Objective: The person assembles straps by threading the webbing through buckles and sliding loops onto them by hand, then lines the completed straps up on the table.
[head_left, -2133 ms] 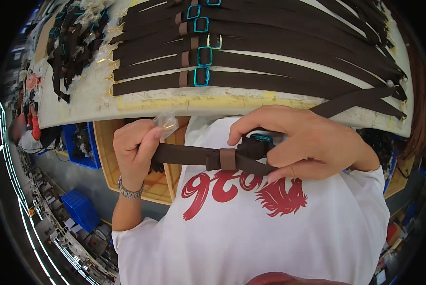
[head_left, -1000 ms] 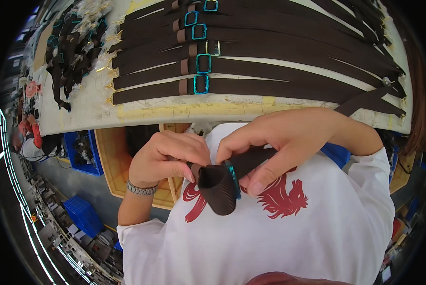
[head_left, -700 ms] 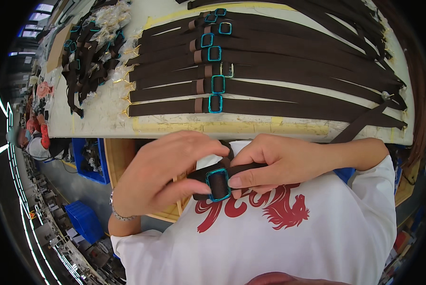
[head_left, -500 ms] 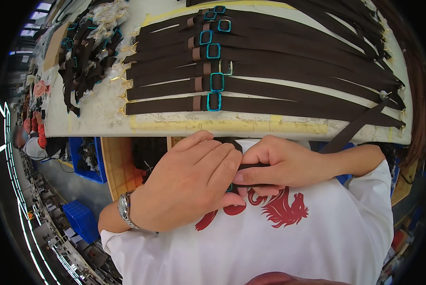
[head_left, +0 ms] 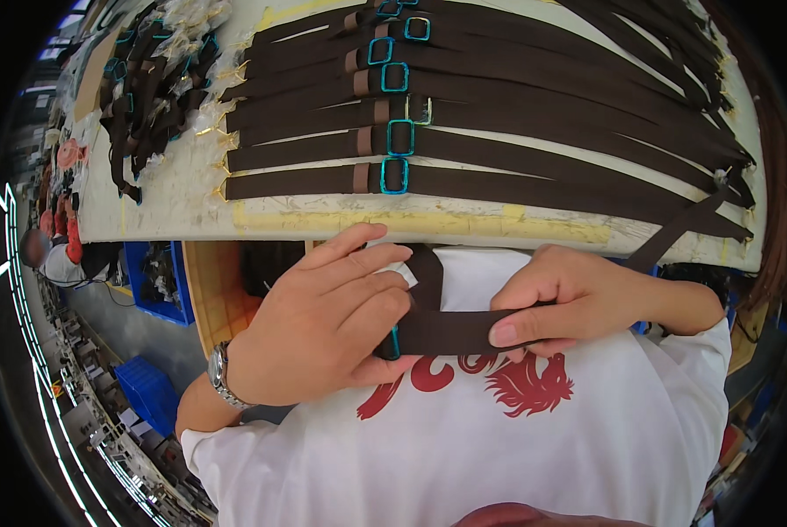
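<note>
A dark brown strap [head_left: 450, 332] is stretched flat between my two hands, in front of my white shirt. My left hand [head_left: 341, 321], with a metal watch on the wrist, closes over the strap's buckle end. The edge of a blue-green buckle [head_left: 395, 342] shows beside the left thumb, the rest hidden under the fingers. A small white piece [head_left: 408, 273] peeks out by those fingertips. Another length of dark strap rises behind them toward the table edge. My right hand [head_left: 556, 303] pinches the strap between thumb and fingers, farther right.
Several buckled brown straps lie in rows on the white table [head_left: 323, 220]. Tangled straps in clear plastic [head_left: 147, 97] heap at its left. One strap [head_left: 674, 233] hangs over the front edge at right. Blue crates [head_left: 152, 395] stand on the floor at left, near a wooden box [head_left: 211, 299].
My right hand has moved right, away from the left, and a longer flat stretch of strap now shows between them. The left hand has shifted slightly left.
</note>
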Available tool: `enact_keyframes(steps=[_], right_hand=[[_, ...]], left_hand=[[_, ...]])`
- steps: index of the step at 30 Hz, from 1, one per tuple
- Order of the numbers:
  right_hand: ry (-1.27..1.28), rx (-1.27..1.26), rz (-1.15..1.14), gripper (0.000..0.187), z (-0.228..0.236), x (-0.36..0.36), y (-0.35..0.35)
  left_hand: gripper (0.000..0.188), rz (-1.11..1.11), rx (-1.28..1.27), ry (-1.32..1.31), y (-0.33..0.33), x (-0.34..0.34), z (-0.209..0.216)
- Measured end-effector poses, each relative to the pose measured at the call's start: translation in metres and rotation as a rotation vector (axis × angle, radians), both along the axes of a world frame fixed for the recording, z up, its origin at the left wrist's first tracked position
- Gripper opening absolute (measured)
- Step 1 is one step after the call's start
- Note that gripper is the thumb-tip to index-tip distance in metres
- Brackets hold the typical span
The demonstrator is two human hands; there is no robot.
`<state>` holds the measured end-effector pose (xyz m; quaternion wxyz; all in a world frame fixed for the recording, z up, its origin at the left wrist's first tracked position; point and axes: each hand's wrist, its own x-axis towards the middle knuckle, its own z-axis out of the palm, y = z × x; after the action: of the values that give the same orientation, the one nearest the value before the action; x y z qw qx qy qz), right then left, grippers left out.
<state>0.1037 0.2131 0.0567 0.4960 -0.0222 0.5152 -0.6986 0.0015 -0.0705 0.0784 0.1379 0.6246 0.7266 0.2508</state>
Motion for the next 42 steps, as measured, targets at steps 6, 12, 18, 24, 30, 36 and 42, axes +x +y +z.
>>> enact_keyframes(steps=[6, 12, 18, 24, 30, 36, 42], right_hand=[[0.363, -0.025, 0.098, 0.035, -0.004, -0.005, 0.045], [0.772, 0.281, 0.063, 0.03, -0.013, -0.006, 0.052], [0.847, 0.342, 0.054, 0.037, -0.006, -0.014, -0.014], [0.468, -0.199, -0.019, 0.02, -0.015, -0.017, -0.02], [0.314, 0.048, -0.054, 0.018, 0.002, -0.025, 0.034], [0.491, 0.533, -0.483, 0.035, 0.006, 0.014, 0.187], [0.387, 0.999, -0.528, 0.016, 0.009, 0.09, 0.32]], left_hand=[[0.048, -0.012, -0.132, -0.58, -0.016, -0.015, -0.023], [0.038, 0.103, -0.123, -0.487, -0.011, -0.012, -0.029], [0.035, 0.147, 0.016, -0.341, 0.011, 0.005, -0.029], [0.025, -0.03, 0.142, -1.01, 0.009, -0.003, -0.042], [0.02, 0.419, -0.137, -1.087, -0.019, -0.032, -0.035], [0.024, 0.796, -0.008, -0.517, -0.087, -0.134, -0.019], [0.039, 0.706, -0.063, 0.138, -0.084, -0.199, -0.047]])
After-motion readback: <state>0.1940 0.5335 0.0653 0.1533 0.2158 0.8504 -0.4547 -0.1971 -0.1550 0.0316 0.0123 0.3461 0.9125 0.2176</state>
